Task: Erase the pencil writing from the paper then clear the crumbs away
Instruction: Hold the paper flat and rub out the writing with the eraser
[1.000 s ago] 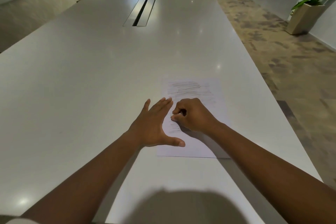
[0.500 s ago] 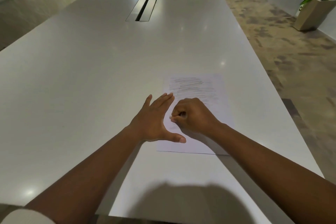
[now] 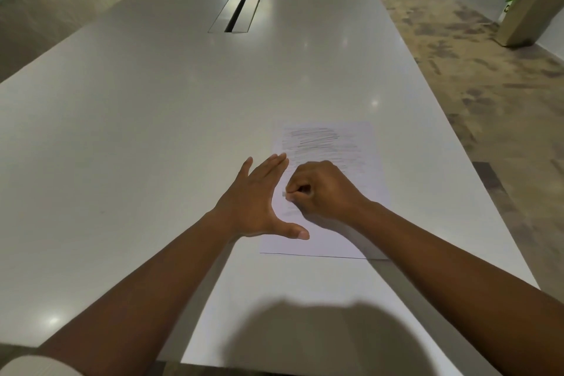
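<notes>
A white sheet of paper (image 3: 341,143) lies on the long white table (image 3: 152,119) near its right edge. Grey pencil scribble (image 3: 314,135) covers the sheet's upper part. My left hand (image 3: 254,203) lies flat with fingers straight, pressing on the paper's left edge, thumb spread across the lower part. My right hand (image 3: 323,189) is curled over the middle of the sheet and pinches a small pale eraser (image 3: 285,194), whose tip shows at my fingertips on the paper. No crumbs are visible.
A metal cable slot (image 3: 238,7) is set in the table's middle, far ahead. Patterned carpet (image 3: 476,79) runs along the right side. A planter with a green plant (image 3: 528,14) stands at the far right.
The view has shifted slightly closer and downward. My right hand has edged a little on the paper, the eraser tip now showing at its left. My left hand stays pressed in place.
</notes>
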The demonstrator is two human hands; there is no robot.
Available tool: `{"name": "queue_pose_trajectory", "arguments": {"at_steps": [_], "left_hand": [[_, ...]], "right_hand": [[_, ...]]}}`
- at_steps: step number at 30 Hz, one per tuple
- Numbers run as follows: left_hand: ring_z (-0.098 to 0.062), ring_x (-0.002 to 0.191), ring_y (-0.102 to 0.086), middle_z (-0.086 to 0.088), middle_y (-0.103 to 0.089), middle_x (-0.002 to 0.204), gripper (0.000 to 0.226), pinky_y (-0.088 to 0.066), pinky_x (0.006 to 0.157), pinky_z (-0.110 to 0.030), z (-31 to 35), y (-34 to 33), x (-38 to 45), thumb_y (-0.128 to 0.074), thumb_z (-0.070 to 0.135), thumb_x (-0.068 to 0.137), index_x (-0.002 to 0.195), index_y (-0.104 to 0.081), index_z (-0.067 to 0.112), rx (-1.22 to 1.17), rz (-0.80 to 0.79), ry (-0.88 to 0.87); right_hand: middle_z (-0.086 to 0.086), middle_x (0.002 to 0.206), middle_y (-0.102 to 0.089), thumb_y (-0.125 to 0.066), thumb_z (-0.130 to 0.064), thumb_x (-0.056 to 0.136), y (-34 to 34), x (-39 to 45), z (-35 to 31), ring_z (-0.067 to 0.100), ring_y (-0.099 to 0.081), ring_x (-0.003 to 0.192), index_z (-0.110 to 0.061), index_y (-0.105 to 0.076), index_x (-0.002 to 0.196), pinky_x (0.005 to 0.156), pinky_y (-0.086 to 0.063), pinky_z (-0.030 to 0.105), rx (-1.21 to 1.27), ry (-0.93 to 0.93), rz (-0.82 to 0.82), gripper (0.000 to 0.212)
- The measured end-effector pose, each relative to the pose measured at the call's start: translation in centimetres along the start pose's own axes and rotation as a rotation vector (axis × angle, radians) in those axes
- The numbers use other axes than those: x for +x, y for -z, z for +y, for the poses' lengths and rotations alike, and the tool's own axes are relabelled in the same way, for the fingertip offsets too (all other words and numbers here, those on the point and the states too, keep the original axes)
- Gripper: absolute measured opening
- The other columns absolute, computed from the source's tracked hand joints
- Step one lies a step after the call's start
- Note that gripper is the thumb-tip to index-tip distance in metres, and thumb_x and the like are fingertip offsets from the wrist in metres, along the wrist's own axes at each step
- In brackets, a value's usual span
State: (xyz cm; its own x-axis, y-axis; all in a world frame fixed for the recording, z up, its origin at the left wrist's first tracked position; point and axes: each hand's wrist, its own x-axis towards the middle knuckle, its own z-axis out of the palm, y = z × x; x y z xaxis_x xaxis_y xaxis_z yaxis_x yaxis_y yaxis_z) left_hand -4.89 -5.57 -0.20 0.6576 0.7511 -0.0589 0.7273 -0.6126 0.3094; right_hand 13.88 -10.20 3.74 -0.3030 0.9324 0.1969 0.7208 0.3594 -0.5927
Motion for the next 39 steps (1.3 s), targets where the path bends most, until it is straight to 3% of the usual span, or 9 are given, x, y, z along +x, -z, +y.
{"name": "queue_pose_trajectory", "arguments": {"at_steps": [5,13,21,27,30,39], "left_hand": [[0.006,0.152,0.020,0.012,0.007,0.172,0.155,0.008,0.128,-0.047,0.1,0.0,0.0,-0.041,0.112,0.048,0.166,0.000,0.020,0.002,-0.006,-0.001],[0.008,0.151,0.019,0.014,0.007,0.172,0.151,0.008,0.127,-0.048,0.2,0.2,0.1,-0.047,0.109,0.051,0.166,0.001,0.024,-0.015,-0.017,0.004],[0.005,0.153,0.018,0.010,0.007,0.173,0.155,0.009,0.127,-0.047,0.2,0.3,0.2,-0.044,0.108,0.047,0.166,-0.001,0.018,0.020,-0.025,0.005],[0.006,0.152,0.018,0.012,0.005,0.173,0.150,0.008,0.127,-0.049,0.4,0.3,0.1,-0.049,0.108,0.051,0.166,-0.001,0.025,-0.032,-0.021,0.008],[0.006,0.153,0.016,0.012,0.001,0.173,0.147,0.008,0.127,-0.048,0.5,0.3,0.2,-0.055,0.105,0.052,0.165,-0.002,0.028,-0.048,-0.007,0.002],[0.007,0.151,0.021,0.012,0.010,0.172,0.156,0.008,0.127,-0.048,0.4,0.4,0.0,-0.049,0.108,0.048,0.166,0.003,0.019,-0.014,-0.037,0.026]], "right_hand": [[-0.006,0.073,-0.070,-0.074,-0.015,0.080,0.0,-1.1,-0.3,0.010,-0.059,0.071,-0.014,-0.076,0.072,0.065,-0.043,0.020,0.027,0.092,-0.150,0.009],[0.007,0.076,-0.071,-0.070,-0.009,0.085,0.1,1.9,0.6,0.020,-0.060,0.074,-0.003,-0.076,0.078,0.070,-0.045,0.029,0.002,-0.002,0.055,0.011],[-0.004,0.074,-0.069,-0.072,-0.010,0.078,-0.1,-1.3,-0.4,0.009,-0.060,0.073,-0.013,-0.077,0.073,0.066,-0.045,0.019,0.066,0.142,-0.193,0.008],[0.004,0.073,-0.070,-0.069,-0.008,0.085,0.0,1.9,0.7,0.016,-0.058,0.071,-0.004,-0.075,0.073,0.065,-0.038,0.024,0.025,0.019,0.021,0.013],[0.008,0.077,-0.069,-0.070,-0.011,0.086,0.3,3.0,1.2,0.019,-0.058,0.075,-0.004,-0.077,0.080,0.066,-0.039,0.025,0.007,-0.011,0.040,0.011],[-0.006,0.074,-0.067,-0.076,-0.015,0.080,0.0,-0.4,0.6,0.009,-0.061,0.073,-0.014,-0.077,0.075,0.065,-0.048,0.022,0.142,0.102,-0.211,0.005]]}}
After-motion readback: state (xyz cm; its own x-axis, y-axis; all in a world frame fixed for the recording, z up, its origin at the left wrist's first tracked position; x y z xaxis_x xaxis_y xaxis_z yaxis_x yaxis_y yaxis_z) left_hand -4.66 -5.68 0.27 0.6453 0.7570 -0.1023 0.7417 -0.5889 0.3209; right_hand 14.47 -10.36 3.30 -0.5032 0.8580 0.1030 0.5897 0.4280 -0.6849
